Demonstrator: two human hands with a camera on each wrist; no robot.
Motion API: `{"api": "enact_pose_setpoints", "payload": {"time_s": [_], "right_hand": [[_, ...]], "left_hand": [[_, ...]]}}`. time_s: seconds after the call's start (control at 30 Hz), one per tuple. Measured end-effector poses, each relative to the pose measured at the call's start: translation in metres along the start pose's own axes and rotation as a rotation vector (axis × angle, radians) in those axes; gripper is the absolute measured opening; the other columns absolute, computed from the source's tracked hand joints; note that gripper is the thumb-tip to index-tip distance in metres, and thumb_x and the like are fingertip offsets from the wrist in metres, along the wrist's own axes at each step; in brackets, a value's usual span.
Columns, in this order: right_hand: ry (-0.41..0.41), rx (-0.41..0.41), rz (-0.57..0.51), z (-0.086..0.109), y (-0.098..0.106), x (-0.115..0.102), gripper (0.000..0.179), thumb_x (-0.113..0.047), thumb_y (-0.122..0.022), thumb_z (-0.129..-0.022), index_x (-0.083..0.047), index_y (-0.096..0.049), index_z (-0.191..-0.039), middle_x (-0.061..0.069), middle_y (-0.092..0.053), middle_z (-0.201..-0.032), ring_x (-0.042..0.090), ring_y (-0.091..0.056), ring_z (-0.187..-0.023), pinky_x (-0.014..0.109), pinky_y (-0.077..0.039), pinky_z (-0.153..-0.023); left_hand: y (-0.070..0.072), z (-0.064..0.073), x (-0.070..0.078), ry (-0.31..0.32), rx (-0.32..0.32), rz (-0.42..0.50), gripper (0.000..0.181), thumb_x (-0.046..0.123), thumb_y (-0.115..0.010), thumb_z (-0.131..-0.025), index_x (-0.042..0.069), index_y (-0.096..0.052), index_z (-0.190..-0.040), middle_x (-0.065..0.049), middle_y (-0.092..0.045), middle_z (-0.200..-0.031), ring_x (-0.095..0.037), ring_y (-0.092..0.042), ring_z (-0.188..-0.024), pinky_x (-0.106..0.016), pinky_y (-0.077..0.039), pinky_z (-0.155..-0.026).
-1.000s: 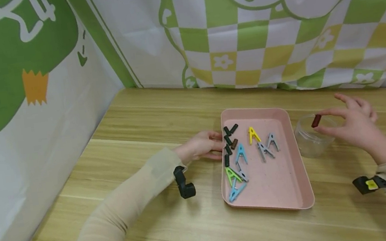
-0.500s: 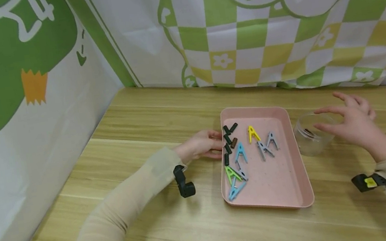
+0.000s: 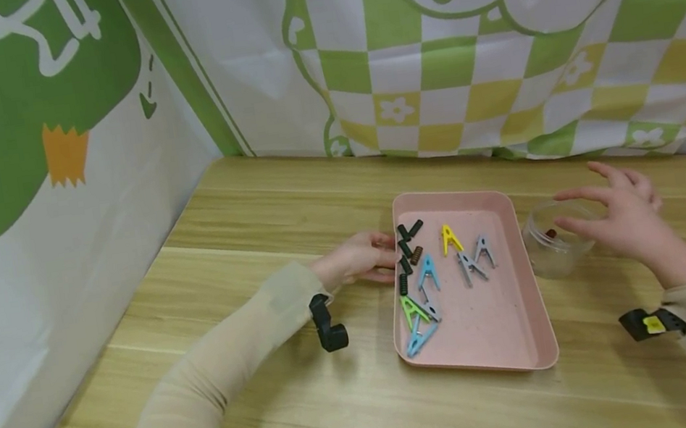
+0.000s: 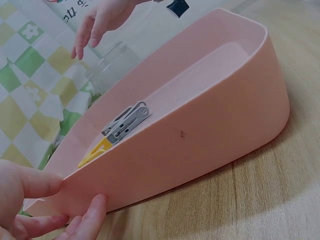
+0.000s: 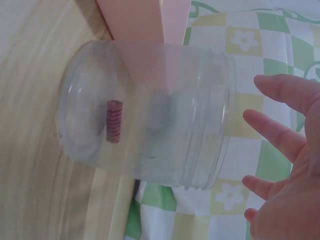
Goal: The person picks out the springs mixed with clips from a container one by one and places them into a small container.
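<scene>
A clear plastic jar [image 3: 550, 261] stands just right of a pink tray [image 3: 498, 331]. Inside it, at the bottom, lies a dark red coil spring [image 5: 114, 121]. Over the jar's mouth hovers my right hand [image 3: 627, 221], its fingers spread and nothing between them. My left hand [image 3: 359, 259] rests its fingertips against the outer left wall of the tray, fingers loosely extended. Along that side lie several black springs [image 3: 403, 284], a brown spring [image 3: 416, 255], a light blue clip [image 3: 428, 271] and a green clip [image 3: 413, 311].
Farther right in the tray are a yellow clip [image 3: 450, 239] and grey clips [image 3: 471, 269]. All of it stands on a wooden table [image 3: 317, 408]. A checked cloth [image 3: 454, 67] hangs behind the table's back edge, and a printed wall cloth [image 3: 107, 225] borders the left.
One second ago my right thumb and forefinger pinched the red spring above the jar; it has dropped inside and the fingers are apart. My left hand has stayed at the tray.
</scene>
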State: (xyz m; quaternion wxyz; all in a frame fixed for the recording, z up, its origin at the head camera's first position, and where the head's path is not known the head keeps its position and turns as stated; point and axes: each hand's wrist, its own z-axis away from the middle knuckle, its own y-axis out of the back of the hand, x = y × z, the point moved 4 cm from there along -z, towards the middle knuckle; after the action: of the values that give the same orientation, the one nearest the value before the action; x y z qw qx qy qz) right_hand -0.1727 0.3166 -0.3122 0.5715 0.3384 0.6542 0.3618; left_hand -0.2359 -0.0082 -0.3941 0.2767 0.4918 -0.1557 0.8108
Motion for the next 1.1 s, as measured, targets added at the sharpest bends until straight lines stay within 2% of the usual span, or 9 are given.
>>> {"api": "enact_pose_setpoints", "payload": {"time_s": [0.57, 1.1], "right_hand": [[0.042, 0.007, 0.006, -0.006, 0.004, -0.017, 0.041, -0.024, -0.067, -0.089, 0.002, -0.059, -0.119, 0.030, -0.005, -0.153, 0.059, 0.007, -0.131, 0.079, 0.006, -0.096], [0.063, 0.021, -0.011, -0.016, 0.006, -0.037, 0.042, -0.025, -0.069, -0.087, -0.001, -0.060, -0.120, 0.026, -0.007, -0.155, 0.056, 0.006, -0.134, 0.078, 0.003, -0.098]], "left_hand": [[-0.001, 0.001, 0.000, 0.004, -0.010, 0.021, 0.051, 0.002, -0.051, -0.096, -0.006, -0.031, -0.143, -0.024, -0.047, -0.137, -0.035, -0.054, -0.119, -0.040, -0.053, -0.094], [-0.001, 0.002, 0.002, 0.004, -0.015, 0.016, 0.051, 0.002, -0.050, -0.097, -0.006, -0.030, -0.143, -0.024, -0.047, -0.137, -0.036, -0.053, -0.121, -0.041, -0.052, -0.095]]}}
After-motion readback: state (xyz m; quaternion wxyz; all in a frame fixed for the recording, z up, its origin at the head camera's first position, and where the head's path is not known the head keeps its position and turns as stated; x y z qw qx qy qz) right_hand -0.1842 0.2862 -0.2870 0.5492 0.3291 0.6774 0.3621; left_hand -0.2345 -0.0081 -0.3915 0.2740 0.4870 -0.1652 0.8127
